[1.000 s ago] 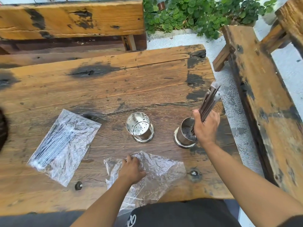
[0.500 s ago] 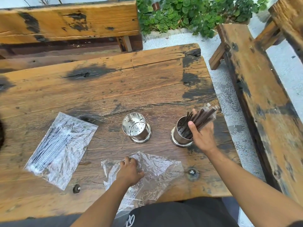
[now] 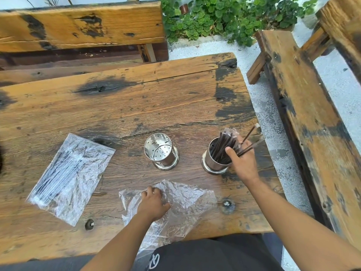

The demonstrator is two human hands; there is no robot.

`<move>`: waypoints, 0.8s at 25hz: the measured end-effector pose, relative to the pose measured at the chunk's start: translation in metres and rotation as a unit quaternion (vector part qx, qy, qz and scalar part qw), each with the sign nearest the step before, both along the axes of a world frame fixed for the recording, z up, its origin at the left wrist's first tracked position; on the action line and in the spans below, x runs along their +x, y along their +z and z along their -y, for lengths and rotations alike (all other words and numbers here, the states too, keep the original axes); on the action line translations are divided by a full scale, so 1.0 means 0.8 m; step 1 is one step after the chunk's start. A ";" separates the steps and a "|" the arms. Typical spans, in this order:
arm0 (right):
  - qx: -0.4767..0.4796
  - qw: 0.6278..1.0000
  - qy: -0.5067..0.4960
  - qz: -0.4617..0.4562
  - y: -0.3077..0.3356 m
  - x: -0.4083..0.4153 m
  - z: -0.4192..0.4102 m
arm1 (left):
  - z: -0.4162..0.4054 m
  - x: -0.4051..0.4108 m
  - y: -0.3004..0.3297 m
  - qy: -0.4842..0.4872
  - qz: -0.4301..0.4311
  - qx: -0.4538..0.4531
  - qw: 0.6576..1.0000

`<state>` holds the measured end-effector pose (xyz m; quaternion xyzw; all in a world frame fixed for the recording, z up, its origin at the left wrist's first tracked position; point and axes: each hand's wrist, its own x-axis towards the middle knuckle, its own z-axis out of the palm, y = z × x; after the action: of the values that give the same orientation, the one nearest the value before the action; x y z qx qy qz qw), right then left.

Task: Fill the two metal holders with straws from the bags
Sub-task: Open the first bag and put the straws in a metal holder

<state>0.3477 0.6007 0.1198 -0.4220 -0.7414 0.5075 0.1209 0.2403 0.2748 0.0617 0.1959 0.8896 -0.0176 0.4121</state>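
On the weathered, dark-stained wooden surface stand two shiny round metal holders with flared bases, side by side but apart. The left metal holder is upright, and its perforated bottom shows through the open mouth. The right metal holder carries a bunch of thin dark straws, which lean toward the right and fan out above the rim; clear wrapping shows at their upper ends. The right hand is just beside this holder on its right, thumb near the rim, its fingers curled loosely around a few straws that stick out to the right. The left hand lies palm down on a crumpled, flattened clear plastic bag at the near edge of the surface, its fingers bent and pressing on the plastic; whether they pinch it cannot be told. Well to the left lies a second clear plastic bag, flat and slanted, with a bundle of dark straws inside. Wooden benches flank the surface at the far side and right, and green leafy plants grow beyond.
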 end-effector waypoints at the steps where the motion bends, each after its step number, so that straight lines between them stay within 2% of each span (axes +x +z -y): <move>1: -0.017 1.000 -0.011 -0.022 0.005 -0.002 0.001 | 0.000 0.001 0.000 0.001 0.000 0.001 1.000; 5: 0.004 0.999 -0.033 -0.028 0.012 -0.008 0.002 | 0.000 0.005 0.003 0.004 -0.007 0.004 1.000; 7: 0.027 0.999 -0.025 -0.008 0.010 -0.009 0.005 | 0.000 0.008 0.003 0.004 -0.012 0.003 1.000; 12: 0.017 0.998 0.010 0.051 0.013 0.003 0.010 | 0.000 0.009 0.005 0.006 -0.014 0.002 1.000; 16: 0.080 0.990 0.037 0.110 0.024 0.007 0.007 | 0.002 0.008 0.006 0.006 -0.013 0.006 1.000; 20: 0.011 0.998 -0.069 0.006 0.037 -0.003 0.005 | 0.004 0.009 0.006 0.005 -0.012 0.009 1.000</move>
<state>0.3452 0.5968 0.1492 -0.4739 -0.7165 0.4876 0.1561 0.2474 0.2715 0.0663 0.1946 0.8956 -0.0099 0.3999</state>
